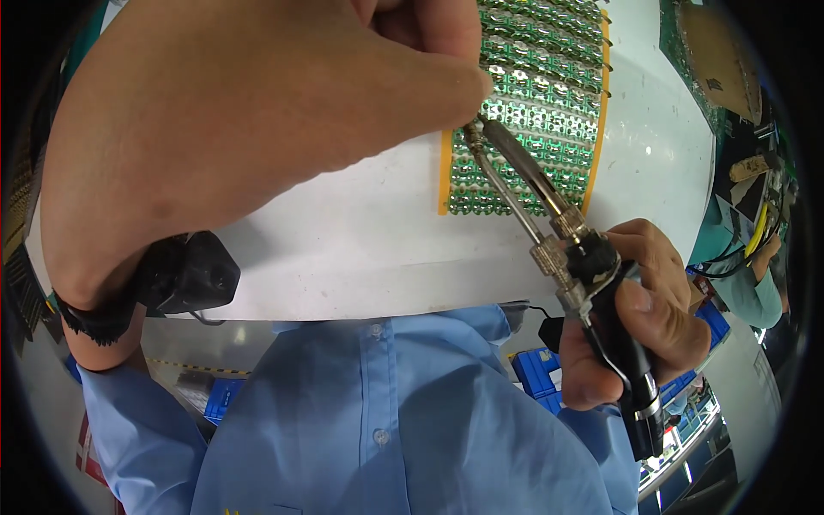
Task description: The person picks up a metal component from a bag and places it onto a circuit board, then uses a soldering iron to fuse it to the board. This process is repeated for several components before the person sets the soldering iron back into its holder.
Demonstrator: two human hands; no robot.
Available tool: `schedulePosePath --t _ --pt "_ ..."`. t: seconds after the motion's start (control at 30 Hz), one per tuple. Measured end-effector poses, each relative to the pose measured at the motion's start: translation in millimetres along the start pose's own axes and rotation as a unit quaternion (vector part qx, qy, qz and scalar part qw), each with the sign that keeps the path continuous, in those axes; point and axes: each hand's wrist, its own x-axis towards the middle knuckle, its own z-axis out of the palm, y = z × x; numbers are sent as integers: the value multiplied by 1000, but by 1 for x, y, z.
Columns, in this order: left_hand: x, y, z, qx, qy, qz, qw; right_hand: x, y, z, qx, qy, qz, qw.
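My right hand (631, 318) grips the black handle of a soldering tool (592, 275) with a metal feed tube; its tip points up-left onto a green panel of small circuit boards (549, 94) edged with orange tape. My left hand (249, 112) fills the upper left, close to the camera. Its fingertips pinch together right at the tool's tip (474, 130), on the panel's left edge. Whether they hold a small part or wire I cannot tell. A black strap and device (184, 275) sit at my left wrist.
The panel lies on a white table (360, 249). My light-blue shirt (386, 421) fills the bottom. Blue bins (541, 369) stand below the table edge. Another person in a teal sleeve (742, 283) works at the right, beside cables and a brown object (721, 51).
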Motion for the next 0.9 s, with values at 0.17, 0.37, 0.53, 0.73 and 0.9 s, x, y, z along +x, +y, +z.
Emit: schedulePosePath --t 0.17,0.37,0.53,0.73,0.9 --pt "-1 -2 1 0 -7 -3 1000 -3 -1 2 22 19 10 1000" --pt "-1 -2 3 -1 -18 -6 1000 -2 -4 4 27 7 28 999" --pt "-1 5 5 -2 -28 -5 1000 -2 -1 1 25 8 15 1000" --pt "4 12 9 0 -40 -5 999 -2 0 -5 11 -3 8 1000" --pt "11 14 8 0 -45 -6 999 -1 3 -12 13 -10 2 1000"
